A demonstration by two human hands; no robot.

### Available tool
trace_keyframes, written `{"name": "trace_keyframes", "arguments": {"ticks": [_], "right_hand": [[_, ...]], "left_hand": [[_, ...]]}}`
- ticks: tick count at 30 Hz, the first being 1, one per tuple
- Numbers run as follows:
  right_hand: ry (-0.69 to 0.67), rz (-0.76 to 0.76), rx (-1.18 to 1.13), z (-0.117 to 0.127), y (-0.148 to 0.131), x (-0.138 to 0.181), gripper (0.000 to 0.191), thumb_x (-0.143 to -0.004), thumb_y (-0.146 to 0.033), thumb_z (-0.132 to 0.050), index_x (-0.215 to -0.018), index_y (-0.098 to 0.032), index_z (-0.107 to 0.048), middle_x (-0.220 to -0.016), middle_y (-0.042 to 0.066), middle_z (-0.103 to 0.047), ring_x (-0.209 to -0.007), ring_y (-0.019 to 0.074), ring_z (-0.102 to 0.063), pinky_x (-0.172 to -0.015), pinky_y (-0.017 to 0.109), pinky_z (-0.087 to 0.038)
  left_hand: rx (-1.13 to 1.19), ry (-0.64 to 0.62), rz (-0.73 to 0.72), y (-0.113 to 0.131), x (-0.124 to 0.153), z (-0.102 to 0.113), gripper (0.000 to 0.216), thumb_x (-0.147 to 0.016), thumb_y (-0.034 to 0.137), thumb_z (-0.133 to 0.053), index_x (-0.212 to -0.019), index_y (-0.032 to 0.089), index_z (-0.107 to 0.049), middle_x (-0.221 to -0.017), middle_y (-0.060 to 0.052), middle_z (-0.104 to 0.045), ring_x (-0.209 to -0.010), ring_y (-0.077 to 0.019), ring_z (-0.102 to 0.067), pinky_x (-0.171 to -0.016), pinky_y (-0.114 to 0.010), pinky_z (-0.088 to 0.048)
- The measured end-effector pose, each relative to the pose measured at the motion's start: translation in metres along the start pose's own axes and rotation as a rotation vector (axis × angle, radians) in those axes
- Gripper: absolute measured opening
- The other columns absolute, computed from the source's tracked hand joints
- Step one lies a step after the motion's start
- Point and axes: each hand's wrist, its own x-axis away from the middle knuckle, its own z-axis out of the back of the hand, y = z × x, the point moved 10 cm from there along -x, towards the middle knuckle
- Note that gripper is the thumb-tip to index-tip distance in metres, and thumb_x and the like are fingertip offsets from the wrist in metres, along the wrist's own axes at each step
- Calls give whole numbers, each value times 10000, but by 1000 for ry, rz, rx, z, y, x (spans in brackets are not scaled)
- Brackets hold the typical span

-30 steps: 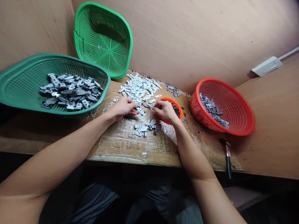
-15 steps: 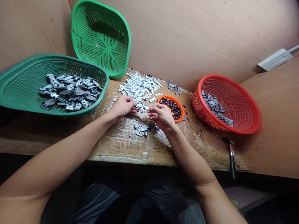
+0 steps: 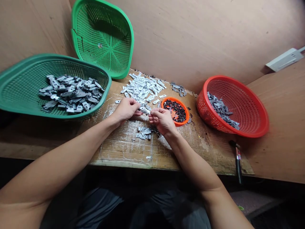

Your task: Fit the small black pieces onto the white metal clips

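Note:
My left hand (image 3: 128,109) is closed, pinching one end of a flat silver metal part (image 3: 144,110) above the board. At the part's other end, my right hand (image 3: 162,119) is closed too, thumb and fingertips pressed together; whatever they pinch is too small to make out. Behind the hands lies a heap of similar silver metal parts (image 3: 143,86). Close to my right hand stands a small orange dish (image 3: 187,118) holding many tiny dark pieces. Below the hands, grey metal plates (image 3: 144,133) lie in a loose group.
On the left stands a dark green basket (image 3: 19,86) with metal parts in it. A bright green basket (image 3: 111,54) leans on the back wall. At right are a red basket (image 3: 252,117) with grey plates and a hammer-shaped tool or brush (image 3: 238,165) with a black handle.
My right hand has moved slightly left, closer to the metal part and my left hand. My left hand keeps its pinch. The view has shifted a little.

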Motion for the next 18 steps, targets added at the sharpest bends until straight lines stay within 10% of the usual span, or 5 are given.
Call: {"name": "trace_keyframes", "arguments": {"ticks": [18], "right_hand": [[-164,-17,70,-12,0,3,490,-625,-459,-1044,-851,-181,-711,-687,-6,-707,-552,97,-628,-470,192,-525]], "left_hand": [[71,-77,24,0,7,-6,459,-763,-4,-917,-907,206,-535,-703,44,-653,-588,-127,-719,-668,-258,-612]]}}
